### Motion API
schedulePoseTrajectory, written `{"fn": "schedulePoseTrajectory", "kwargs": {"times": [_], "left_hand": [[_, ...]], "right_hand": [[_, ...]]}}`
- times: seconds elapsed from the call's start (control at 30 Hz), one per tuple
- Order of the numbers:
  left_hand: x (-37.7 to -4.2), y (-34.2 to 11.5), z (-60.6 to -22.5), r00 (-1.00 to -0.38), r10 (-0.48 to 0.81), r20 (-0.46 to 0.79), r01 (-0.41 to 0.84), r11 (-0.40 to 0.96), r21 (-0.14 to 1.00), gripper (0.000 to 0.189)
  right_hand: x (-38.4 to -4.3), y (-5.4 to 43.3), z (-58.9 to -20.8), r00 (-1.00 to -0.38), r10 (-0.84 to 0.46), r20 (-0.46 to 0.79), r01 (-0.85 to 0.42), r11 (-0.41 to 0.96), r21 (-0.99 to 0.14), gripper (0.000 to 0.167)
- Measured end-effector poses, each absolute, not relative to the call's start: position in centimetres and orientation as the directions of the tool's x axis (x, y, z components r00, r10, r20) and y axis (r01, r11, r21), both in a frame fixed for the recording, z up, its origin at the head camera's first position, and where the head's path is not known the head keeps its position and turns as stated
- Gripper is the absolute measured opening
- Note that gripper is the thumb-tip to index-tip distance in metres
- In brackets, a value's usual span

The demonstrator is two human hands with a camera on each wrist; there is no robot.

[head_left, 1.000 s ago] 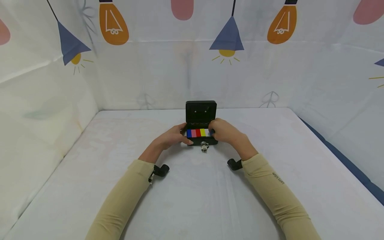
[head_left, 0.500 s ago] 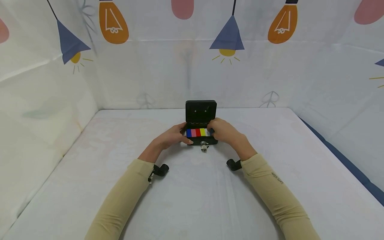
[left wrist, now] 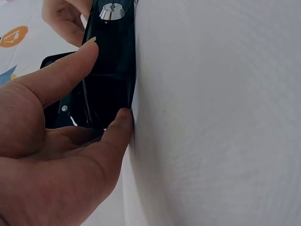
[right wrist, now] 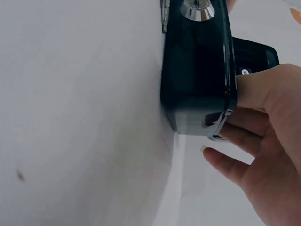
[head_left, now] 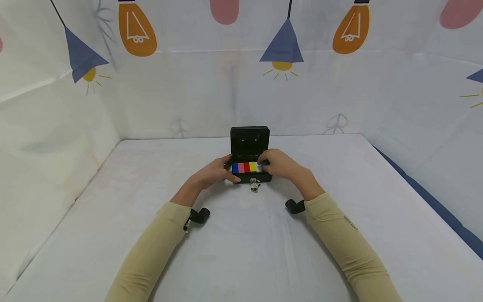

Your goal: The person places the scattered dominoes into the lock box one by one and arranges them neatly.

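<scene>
A small black cash box [head_left: 266, 177] stands on the white table with its lid [head_left: 249, 140] raised. Blue [head_left: 235, 168], pink [head_left: 240, 167], red [head_left: 246, 167], yellow [head_left: 252, 167] and white blocks [head_left: 258, 167] line up inside. My left hand [head_left: 211, 173] grips the box's left end, thumb at the front and fingers around the side. At the right end, my right hand [head_left: 281, 163] reaches over the rim with bent fingers, beside a dark blue piece [head_left: 265, 162]. The box wall hides its fingertips in the right wrist view; I cannot tell whether they pinch this piece.
Keys [head_left: 254, 187] hang from the silver lock [left wrist: 112, 12] on the box's front. A white cloth wall [head_left: 211, 92] printed with lamps and bulbs rises behind the table [head_left: 241, 251]. Small black wrist cameras [head_left: 200, 215] are worn at both cuffs.
The head view has shifted slightly. My right hand's fingers have edged a little left over the blocks; my left hand keeps its grip on the box.
</scene>
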State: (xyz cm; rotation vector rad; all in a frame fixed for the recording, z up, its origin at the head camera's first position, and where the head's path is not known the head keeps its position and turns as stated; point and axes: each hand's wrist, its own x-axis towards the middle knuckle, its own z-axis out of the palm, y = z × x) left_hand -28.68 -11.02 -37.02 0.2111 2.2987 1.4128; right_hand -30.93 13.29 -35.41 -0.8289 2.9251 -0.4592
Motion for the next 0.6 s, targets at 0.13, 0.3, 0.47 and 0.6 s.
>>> {"fn": "schedulePoseTrajectory", "kwargs": {"times": [0.13,0.3,0.47,0.6], "left_hand": [[-28.6,-11.0,-36.9,-0.893,0.353,-0.280,-0.096,0.459,0.883,0.100],[-28.5,-10.9,-36.9,-0.891,0.361,-0.274,-0.092,0.447,0.890,0.101],[-28.5,-11.0,-37.1,-0.888,0.367,-0.277,-0.090,0.451,0.888,0.103],[-28.5,-11.2,-37.2,-0.888,0.370,-0.274,-0.080,0.461,0.884,0.101]], "right_hand": [[-30.9,13.9,-34.9,-0.856,-0.514,0.055,-0.493,0.780,-0.386,0.027],[-30.8,14.7,-34.5,-0.862,-0.494,0.116,-0.492,0.758,-0.428,0.025],[-30.7,15.5,-34.6,-0.873,-0.465,0.146,-0.480,0.766,-0.428,0.027],[-30.7,16.2,-34.7,-0.871,-0.453,0.190,-0.489,0.757,-0.433,0.028]]}}
